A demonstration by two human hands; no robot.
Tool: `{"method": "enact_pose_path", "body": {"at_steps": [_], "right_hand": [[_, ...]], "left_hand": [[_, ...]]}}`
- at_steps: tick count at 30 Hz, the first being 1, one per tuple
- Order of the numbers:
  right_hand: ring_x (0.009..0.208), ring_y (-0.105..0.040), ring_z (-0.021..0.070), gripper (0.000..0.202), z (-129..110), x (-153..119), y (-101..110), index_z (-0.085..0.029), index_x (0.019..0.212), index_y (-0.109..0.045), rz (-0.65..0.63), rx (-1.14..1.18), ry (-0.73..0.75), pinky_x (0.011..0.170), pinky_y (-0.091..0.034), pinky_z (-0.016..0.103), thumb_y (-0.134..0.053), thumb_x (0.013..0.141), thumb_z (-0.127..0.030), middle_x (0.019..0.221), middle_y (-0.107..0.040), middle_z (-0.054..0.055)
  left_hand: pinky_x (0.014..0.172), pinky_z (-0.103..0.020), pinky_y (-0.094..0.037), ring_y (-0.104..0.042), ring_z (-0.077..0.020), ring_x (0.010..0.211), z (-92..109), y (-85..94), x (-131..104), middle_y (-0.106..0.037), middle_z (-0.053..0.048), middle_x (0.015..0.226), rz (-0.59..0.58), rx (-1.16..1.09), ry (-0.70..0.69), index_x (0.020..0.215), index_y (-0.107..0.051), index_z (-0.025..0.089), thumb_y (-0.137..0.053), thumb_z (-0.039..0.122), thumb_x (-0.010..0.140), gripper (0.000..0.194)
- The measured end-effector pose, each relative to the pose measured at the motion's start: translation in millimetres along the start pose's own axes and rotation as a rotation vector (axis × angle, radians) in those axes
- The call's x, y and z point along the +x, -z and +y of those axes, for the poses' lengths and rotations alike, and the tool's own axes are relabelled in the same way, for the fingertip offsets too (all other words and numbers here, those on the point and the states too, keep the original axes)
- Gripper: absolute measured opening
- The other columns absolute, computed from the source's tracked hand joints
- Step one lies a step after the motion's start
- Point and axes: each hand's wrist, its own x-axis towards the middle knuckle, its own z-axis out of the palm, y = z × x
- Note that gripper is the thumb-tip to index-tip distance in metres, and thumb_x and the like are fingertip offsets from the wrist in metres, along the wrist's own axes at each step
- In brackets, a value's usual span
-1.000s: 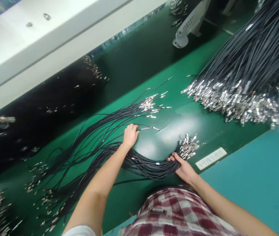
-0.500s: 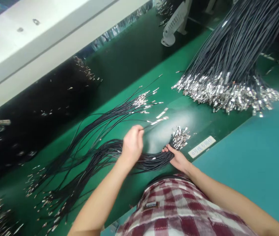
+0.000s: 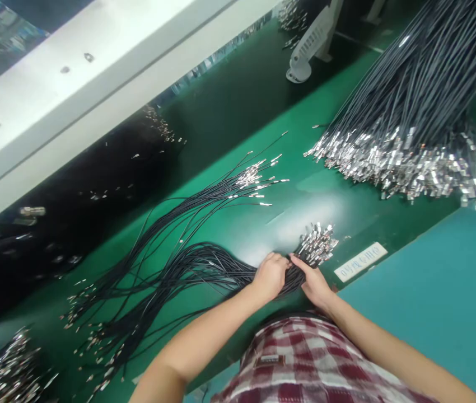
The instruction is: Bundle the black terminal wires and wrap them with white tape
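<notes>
A thick bundle of black cables [image 3: 217,263] with silvery metal end connectors [image 3: 318,244] lies across the green table in front of me. My right hand [image 3: 314,284] is wrapped round it just behind the connectors, thumb on top. Close beside it, my left hand [image 3: 272,274] is closed on the same bundle, its fingertips near the right thumb. What lies under the left palm is hidden. Farther back rests a looser group of black cables [image 3: 187,204], its metal ends fanned out to the right and touched by neither hand.
A large heap of black cables [image 3: 418,84] with metal ends hangs over the table at the right. A white label with handwriting [image 3: 360,262] is stuck near the front edge. A pale shelf beam [image 3: 107,73] crosses above. More metal ends [image 3: 11,366] lie at lower left.
My left hand, which was raised pulling a single cable, has come down and right onto the bundle beside my right hand. That cable's end now joins the bundle. The view has shifted slightly.
</notes>
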Motion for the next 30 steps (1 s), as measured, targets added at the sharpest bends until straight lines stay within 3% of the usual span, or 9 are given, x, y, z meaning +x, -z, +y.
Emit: {"method": "enact_pose_path", "body": {"at_steps": [3, 6, 8, 11, 13, 17, 22, 27, 30], "right_hand": [[0.074, -0.068, 0.0213, 0.028, -1, 1, -3, -0.017, 0.078, -0.075, 0.037, -0.044, -0.021, 0.075, -0.055, 0.032, -0.089, 0.054, -0.021, 0.078, -0.075, 0.004], [0.073, -0.069, 0.0225, 0.028, -2, -1, -6, -0.017, 0.077, -0.074, 0.027, -0.058, -0.029, 0.076, -0.055, 0.033, -0.089, 0.054, -0.025, 0.077, -0.075, 0.006], [0.072, -0.069, 0.0223, 0.028, -4, -1, -7, -0.016, 0.077, -0.074, 0.010, -0.066, -0.046, 0.075, -0.056, 0.033, -0.088, 0.055, -0.028, 0.076, -0.075, 0.006], [0.071, -0.069, 0.0219, 0.030, -7, -2, -8, -0.016, 0.077, -0.074, 0.009, -0.093, -0.070, 0.073, -0.055, 0.032, -0.088, 0.055, -0.031, 0.077, -0.075, 0.007], [0.071, -0.069, 0.0222, 0.030, -8, -2, -9, -0.016, 0.076, -0.074, 0.009, -0.105, -0.069, 0.072, -0.055, 0.032, -0.088, 0.055, -0.032, 0.076, -0.075, 0.007], [0.069, -0.068, 0.0225, 0.028, -8, -2, -10, -0.017, 0.074, -0.073, 0.011, -0.099, -0.060, 0.071, -0.055, 0.033, -0.088, 0.054, -0.031, 0.073, -0.074, 0.006], [0.074, -0.069, 0.0237, 0.025, -5, -2, -7, -0.018, 0.074, -0.074, -0.002, -0.080, -0.020, 0.076, -0.054, 0.035, -0.087, 0.055, -0.028, 0.073, -0.074, 0.005], [0.089, -0.068, 0.0214, 0.027, -5, -3, -1, -0.019, 0.086, -0.075, -0.103, -0.044, -0.036, 0.084, -0.052, 0.031, -0.084, 0.062, -0.026, 0.091, -0.076, 0.005], [0.092, -0.068, 0.0199, 0.026, -6, -6, 2, -0.021, 0.085, -0.074, -0.145, 0.028, -0.055, 0.087, -0.052, 0.030, -0.084, 0.062, -0.024, 0.095, -0.076, 0.003]], "left_hand": [[0.083, -0.032, -0.049, -0.059, -0.0198, 0.086, -35, 30.7, 23, -0.065, -0.007, 0.084, -0.021, 0.012, -0.001, 0.083, -0.066, 0.018, -0.044, 0.016, 0.094, 0.025], [0.091, -0.037, -0.046, -0.055, -0.0252, 0.101, -93, 75.1, 57, -0.064, -0.012, 0.101, 0.144, 0.215, 0.167, 0.096, -0.065, 0.014, -0.048, 0.013, 0.091, 0.018], [0.095, -0.041, -0.044, -0.051, -0.0287, 0.109, -133, 100.1, 76, -0.059, -0.016, 0.117, 0.224, 0.350, 0.275, 0.114, -0.059, 0.011, -0.052, 0.012, 0.089, 0.026], [0.093, -0.042, -0.044, -0.051, -0.0299, 0.108, -170, 114.9, 91, -0.058, -0.016, 0.116, 0.141, 0.462, 0.312, 0.113, -0.057, 0.012, -0.051, 0.014, 0.090, 0.024], [0.091, -0.042, -0.044, -0.052, -0.0288, 0.104, -176, 110.9, 90, -0.060, -0.014, 0.108, 0.087, 0.475, 0.275, 0.103, -0.058, 0.014, -0.048, 0.015, 0.092, 0.015], [0.087, -0.040, -0.045, -0.054, -0.0264, 0.097, -153, 91.2, 67, -0.058, -0.011, 0.100, 0.109, 0.380, 0.197, 0.092, -0.056, 0.017, -0.046, 0.016, 0.093, 0.009], [0.077, -0.031, -0.046, -0.055, -0.0188, 0.081, -92, 62.6, 12, -0.056, -0.005, 0.089, 0.201, -0.025, 0.107, 0.093, -0.051, 0.020, -0.041, 0.019, 0.095, 0.010], [0.077, -0.029, -0.047, -0.058, -0.0172, 0.080, -35, 21.3, -21, -0.060, -0.003, 0.084, 0.345, -0.281, 0.203, 0.089, -0.053, 0.020, -0.044, 0.017, 0.094, 0.010], [0.077, -0.029, -0.048, -0.060, -0.0172, 0.081, -7, -7.6, -25, -0.063, -0.004, 0.084, 0.310, -0.269, 0.265, 0.087, -0.056, 0.019, -0.044, 0.011, 0.092, 0.015]]}}
